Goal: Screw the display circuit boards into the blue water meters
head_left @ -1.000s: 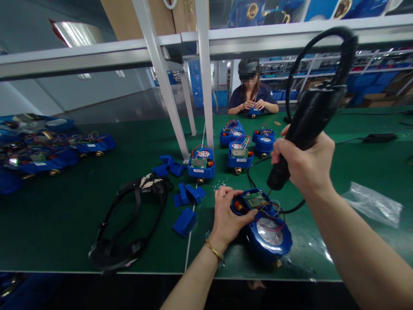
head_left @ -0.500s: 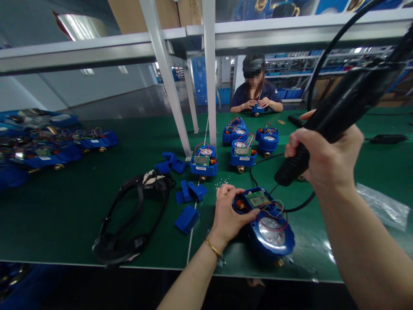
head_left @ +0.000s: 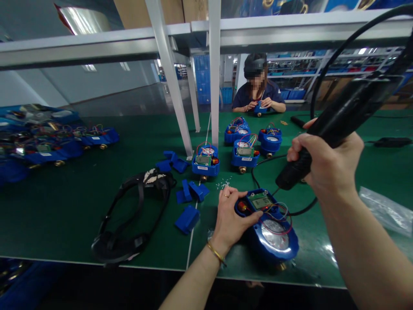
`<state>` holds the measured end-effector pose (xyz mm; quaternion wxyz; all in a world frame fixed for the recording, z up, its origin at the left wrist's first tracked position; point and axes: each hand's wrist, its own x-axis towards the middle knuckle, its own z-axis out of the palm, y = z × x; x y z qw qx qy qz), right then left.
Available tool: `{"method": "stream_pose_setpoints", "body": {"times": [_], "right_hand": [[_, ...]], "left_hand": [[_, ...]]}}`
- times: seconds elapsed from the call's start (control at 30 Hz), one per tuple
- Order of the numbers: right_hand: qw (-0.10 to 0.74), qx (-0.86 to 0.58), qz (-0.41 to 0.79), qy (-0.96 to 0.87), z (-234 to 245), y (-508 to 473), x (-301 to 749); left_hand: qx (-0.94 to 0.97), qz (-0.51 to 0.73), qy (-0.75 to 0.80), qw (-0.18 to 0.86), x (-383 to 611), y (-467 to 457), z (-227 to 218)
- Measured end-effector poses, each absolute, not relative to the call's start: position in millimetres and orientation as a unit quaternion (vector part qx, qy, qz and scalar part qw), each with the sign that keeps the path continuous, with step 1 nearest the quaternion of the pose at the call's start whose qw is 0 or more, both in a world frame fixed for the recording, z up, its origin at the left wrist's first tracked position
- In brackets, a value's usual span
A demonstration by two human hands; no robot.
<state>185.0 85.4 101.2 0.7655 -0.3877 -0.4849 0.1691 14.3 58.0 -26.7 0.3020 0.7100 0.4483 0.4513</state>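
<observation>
My right hand point(head_left: 332, 159) is wrapped round a black electric screwdriver point(head_left: 342, 112), tilted, its cable running up and out at the top right. The thin bit points down at the corner of a small circuit board with a display point(head_left: 260, 200); whether it touches a screw there I cannot tell. The board sits in a blue water meter point(head_left: 287, 254) with a round clear dial, loose coloured wires and a brass fitting at its near end. My left hand point(head_left: 232, 217) grips this meter from the left, thumb across its middle and fingers at the far edge.
Tiny screws point(head_left: 223, 184) lie scattered beyond my left hand. Blue plastic covers point(head_left: 187, 218), a black head strap point(head_left: 106, 241) and more open meters point(head_left: 244, 159) are on the green table. Shelf posts point(head_left: 214, 86) rise mid-table. A clear bag point(head_left: 385, 211) lies right. A co-worker point(head_left: 258, 90) sits opposite.
The view has shifted slightly, so the meter and hands appear a little further right and lower. Both grips stay the same, and the bit remains at the board's corner.
</observation>
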Motion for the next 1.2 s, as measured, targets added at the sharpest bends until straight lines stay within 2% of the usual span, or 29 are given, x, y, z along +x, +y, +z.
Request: {"method": "stream_pose_setpoints", "body": {"times": [0.33,0.73,1.2], "right_hand": [[0.768,-0.376,0.161,-0.492,102.9,87.9,185.9],[0.751,-0.383,0.172,-0.51,99.8,87.4,181.6],[0.713,-0.33,0.26,-0.562,106.3,86.2,185.7]], "left_hand": [[0.702,0.456,0.457,0.3,14.1,53.3,-25.9],[0.659,0.467,0.471,0.355,18.2,50.2,-21.8],[0.667,0.43,0.49,0.361,16.2,49.0,-17.5]]}}
